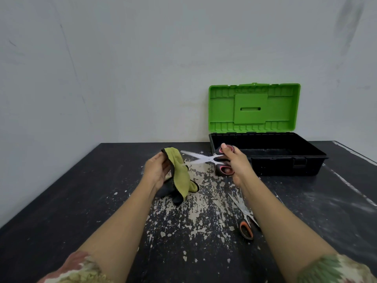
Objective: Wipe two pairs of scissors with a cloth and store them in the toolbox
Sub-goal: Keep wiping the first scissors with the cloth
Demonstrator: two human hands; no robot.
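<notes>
Right hand (234, 160) is gripping opened scissors (206, 158), left hand (158, 170) pinching cloth (179, 170); the exposed blades are risking nicking nearby fingers.

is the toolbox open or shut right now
Open. The toolbox has its green lid standing upright against the wall, and the black tray below is exposed; no scissors are visible inside.

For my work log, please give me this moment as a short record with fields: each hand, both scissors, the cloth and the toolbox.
left hand: holds the green cloth, lifted, lower end hanging to the table
right hand: grips the pink-handled scissors, blades open, tips toward the cloth
orange-handled scissors: lying on the table beside the right forearm
toolbox: lid open, no scissors seen inside
</notes>
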